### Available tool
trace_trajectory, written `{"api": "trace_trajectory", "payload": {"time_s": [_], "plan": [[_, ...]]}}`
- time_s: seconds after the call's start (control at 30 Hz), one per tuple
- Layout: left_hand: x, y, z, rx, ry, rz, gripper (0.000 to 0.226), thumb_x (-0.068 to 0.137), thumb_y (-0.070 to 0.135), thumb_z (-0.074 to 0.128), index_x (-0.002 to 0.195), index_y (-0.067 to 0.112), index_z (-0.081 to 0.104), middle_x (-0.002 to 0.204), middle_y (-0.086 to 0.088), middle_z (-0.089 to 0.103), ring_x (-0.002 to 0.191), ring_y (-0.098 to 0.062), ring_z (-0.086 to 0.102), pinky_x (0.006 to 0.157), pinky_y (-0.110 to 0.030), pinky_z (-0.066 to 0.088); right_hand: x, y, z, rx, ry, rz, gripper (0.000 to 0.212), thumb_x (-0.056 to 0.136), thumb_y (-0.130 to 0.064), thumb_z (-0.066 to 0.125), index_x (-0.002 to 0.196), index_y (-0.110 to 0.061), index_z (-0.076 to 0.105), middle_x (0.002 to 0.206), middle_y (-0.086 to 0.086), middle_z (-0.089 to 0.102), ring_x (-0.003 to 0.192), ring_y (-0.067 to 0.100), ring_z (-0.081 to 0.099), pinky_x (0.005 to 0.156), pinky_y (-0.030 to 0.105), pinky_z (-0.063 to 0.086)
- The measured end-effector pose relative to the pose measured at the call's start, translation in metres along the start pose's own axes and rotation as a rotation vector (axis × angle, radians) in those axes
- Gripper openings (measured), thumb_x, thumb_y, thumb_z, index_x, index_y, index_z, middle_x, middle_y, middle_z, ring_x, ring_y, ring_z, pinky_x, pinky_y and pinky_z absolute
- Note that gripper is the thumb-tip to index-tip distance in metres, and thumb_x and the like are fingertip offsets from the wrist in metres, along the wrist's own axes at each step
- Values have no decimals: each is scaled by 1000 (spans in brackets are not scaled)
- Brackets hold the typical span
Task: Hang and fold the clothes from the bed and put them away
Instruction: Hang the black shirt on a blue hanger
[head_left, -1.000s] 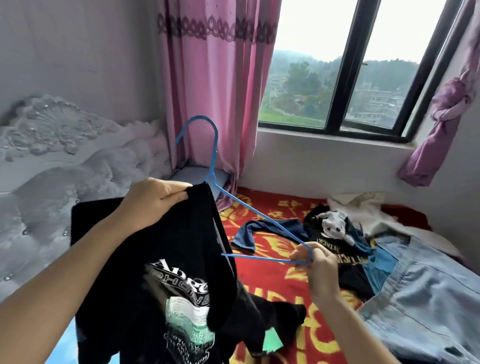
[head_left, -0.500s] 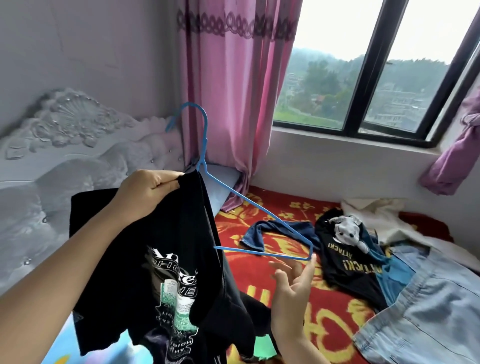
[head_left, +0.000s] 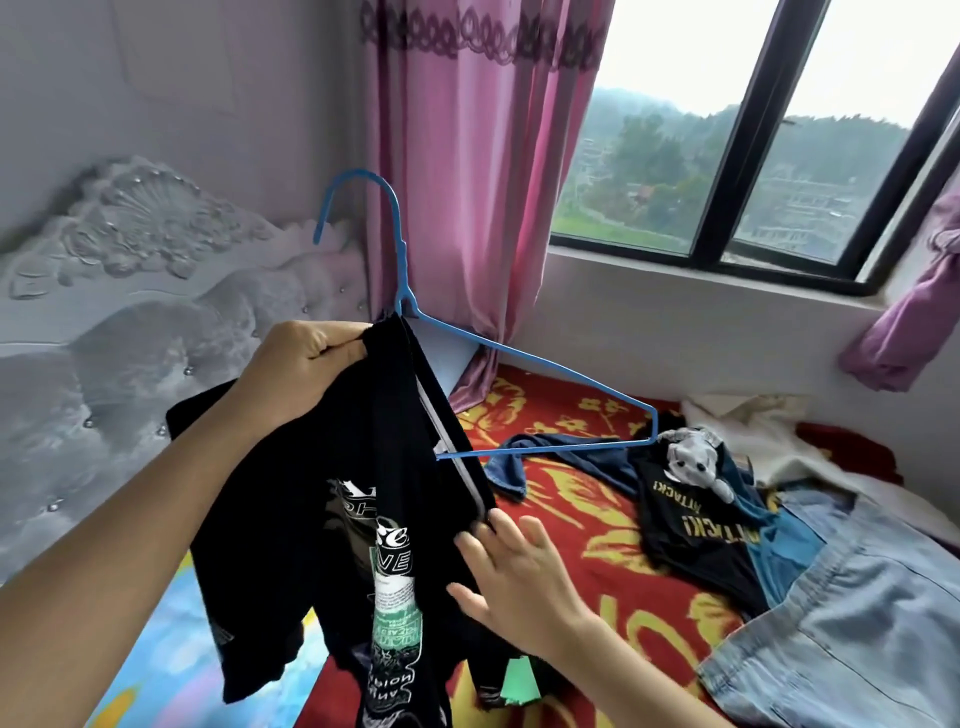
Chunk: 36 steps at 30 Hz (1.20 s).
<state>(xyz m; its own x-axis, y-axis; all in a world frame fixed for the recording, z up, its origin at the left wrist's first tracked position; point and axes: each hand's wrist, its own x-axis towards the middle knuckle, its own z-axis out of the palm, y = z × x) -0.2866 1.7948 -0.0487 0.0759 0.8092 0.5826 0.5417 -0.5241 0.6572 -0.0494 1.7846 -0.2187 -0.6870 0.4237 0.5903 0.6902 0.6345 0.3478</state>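
The left hand (head_left: 306, 364) pinches the black shirt (head_left: 311, 519) beside the hanger (head_left: 519, 353) neck. The right hand (head_left: 519, 577), fingers spread, touches its edge. Best draw that side evenly over the bare hanger arm.

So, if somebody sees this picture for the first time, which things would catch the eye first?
Most likely the black T-shirt in the middle, half on a blue hanger. The left hand grips it at the top, while the right hand, fingers straight, meets its lower edge. Then the pink curtain behind it, and the red bedspread at right with light jeans lying on it.
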Motion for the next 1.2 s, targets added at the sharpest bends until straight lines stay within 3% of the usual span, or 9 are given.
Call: {"api": "trace_trajectory", "payload": {"time_s": [0.2, 0.4, 0.47, 0.6, 0.67, 0.77, 0.97, 1.1, 1.2], "plan": [[-3, -25, -21, 10, 52, 17, 43, 89, 10, 58, 87, 52, 67, 67, 46, 55, 74, 28, 52, 72, 4, 37, -38, 55, -25, -83, -284, -139, 44, 72, -68, 49, 59, -28, 63, 63, -15, 53, 73, 11, 44, 67, 27, 26], [-31, -54, -40, 206, -45, 0, 72, 84, 10, 63, 80, 80, 47, 86, 46, 57, 101, -2, 60, 83, 0, 37, -31, 154, -128, 871, -342, 401, 10, 75, -42, 71, 75, -31, 70, 81, -16, 63, 72, 2, 55, 67, 19, 44], [-34, -60, -36, 279, -2, -3, 73, 84, 14, 69, 83, 83, 42, 97, 28, 66, 102, -11, 63, 82, 1, 36, -17, 163, -152, 893, -363, 447, 3, 73, -29, 72, 74, -27, 70, 74, -6, 61, 65, 6, 55, 62, 21, 44], [-35, -26, -11, 368, -20, 214, 22, 87, 62, 43, 103, 63, 59, 92, 26, 68, 87, -12, 58, 72, -1, 36, 18, 151, -158, 1063, -257, 560, 20, 76, 1, 67, 63, -14, 65, 64, -4, 54, 59, 6, 50, 59, 15, 40], [-34, -14, 13, 454, -38, 354, 56, 95, 61, 25, 108, 28, 69, 83, -2, 74, 66, -16, 62, 64, -16, 39, 39, 138, -149, 1009, -165, 625, 19, 81, 5, 63, 67, -6, 59, 63, -3, 50, 60, 9, 46, 61, 19, 38], [-28, 8, 42, 572, 27, 431, 62, 99, 52, 18, 101, 20, 71, 73, -4, 73, 51, -22, 64, 62, -27, 37, 65, 119, -139, 828, -145, 569, 27, 83, -13, 67, 70, -16, 44, 62, -8, 43, 54, 4, 35, 56, 17, 32], [-26, 11, 47, 485, 34, 359, 44, 82, 41, 43, 101, 16, 74, 85, 3, 74, 78, -10, 62, 67, -15, 37, 80, 113, -139, 452, -475, 162, 30, 91, -28, 60, 88, 1, 63, 69, -10, 34, 73, 12, 37, 70, 20, 30], [-29, -17, 15, 144, -68, 50, 12, 83, 33, 64, 83, 40, 74, 78, 44, 60, 79, 20, 56, 74, 5, 33, 75, 143, -151, 395, -515, 160, 33, 94, -24, 55, 79, 5, 63, 66, -8, 35, 70, 14, 38, 70, 20, 26], [-35, -57, -21, 102, 80, -150, 25, 88, 3, 58, 91, 20, 76, 80, 17, 71, 66, 28, 50, 70, 4, 35, 58, 179, -159, 492, -400, 398, 24, 89, -15, 62, 72, 2, 67, 78, 1, 50, 67, 6, 45, 73, 22, 31]]}}
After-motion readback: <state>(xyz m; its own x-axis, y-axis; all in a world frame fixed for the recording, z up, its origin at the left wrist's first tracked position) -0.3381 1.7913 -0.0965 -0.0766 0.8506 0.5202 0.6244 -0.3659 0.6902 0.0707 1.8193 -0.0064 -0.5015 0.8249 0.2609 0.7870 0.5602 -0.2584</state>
